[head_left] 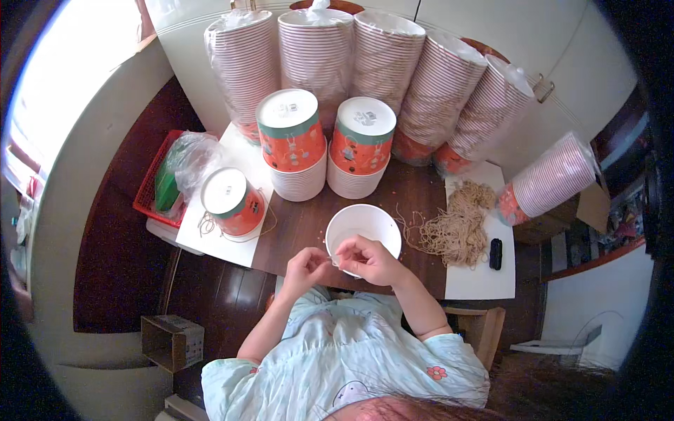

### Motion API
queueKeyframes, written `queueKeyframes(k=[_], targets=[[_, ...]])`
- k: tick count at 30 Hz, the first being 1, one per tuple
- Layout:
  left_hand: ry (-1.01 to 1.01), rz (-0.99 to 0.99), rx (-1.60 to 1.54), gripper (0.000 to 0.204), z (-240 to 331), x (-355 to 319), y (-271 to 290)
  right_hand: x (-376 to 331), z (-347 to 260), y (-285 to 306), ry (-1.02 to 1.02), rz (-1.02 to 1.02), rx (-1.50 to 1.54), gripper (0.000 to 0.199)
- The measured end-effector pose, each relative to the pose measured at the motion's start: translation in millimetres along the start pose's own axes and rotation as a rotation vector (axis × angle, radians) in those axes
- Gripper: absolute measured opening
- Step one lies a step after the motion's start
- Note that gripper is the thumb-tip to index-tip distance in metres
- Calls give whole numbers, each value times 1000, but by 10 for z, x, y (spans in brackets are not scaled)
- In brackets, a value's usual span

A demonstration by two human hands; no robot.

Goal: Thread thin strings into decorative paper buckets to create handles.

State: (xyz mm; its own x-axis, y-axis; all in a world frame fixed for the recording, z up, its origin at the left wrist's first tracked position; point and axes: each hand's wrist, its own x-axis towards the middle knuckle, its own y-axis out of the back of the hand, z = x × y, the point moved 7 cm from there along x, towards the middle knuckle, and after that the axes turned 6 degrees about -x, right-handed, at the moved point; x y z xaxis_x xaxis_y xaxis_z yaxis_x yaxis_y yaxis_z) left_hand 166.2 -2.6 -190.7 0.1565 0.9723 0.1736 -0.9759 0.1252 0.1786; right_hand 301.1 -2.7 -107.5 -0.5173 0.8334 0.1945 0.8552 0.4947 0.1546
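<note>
A white paper bucket [365, 223] stands mouth up at the table's near middle. Over its near rim, my left hand [305, 272] and my right hand [371, 262] meet with fingertips pinched. Something small and pale may be between them, too small to make out. To the right of the bucket lies a loose heap of tan cord [460, 224], with strands trailing toward the rim. At the left, an upside-down red printed bucket [242, 210] with a white base has tan cord looped around it.
Two upside-down bucket stacks [288, 151] [361, 151] stand behind the open bucket. Several tall plastic-wrapped stacks [316, 56] line the back. Another wrapped stack [551, 179] leans at the right, above a black object [496, 254]. A red basket [146, 189] holds plastic bags at the left.
</note>
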Motion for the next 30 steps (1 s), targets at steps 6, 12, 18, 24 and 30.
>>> queueKeyframes(k=[6,12,18,24,30], targets=[[-82,16,26,10,-2,36,-20,-1,2,-41,-23,-52,-5,16],[79,14,20,9,-209,-44,-30,-42,49,-28,-66,-20,22,14],[38,35,39,8,-244,-63,-54,-88,-16,-2,-31,-4,108,14],[3,50,44,7,-239,-48,-75,-165,-59,54,-19,4,166,14],[24,8,26,7,-230,-45,-81,-451,-489,301,129,-139,281,5]])
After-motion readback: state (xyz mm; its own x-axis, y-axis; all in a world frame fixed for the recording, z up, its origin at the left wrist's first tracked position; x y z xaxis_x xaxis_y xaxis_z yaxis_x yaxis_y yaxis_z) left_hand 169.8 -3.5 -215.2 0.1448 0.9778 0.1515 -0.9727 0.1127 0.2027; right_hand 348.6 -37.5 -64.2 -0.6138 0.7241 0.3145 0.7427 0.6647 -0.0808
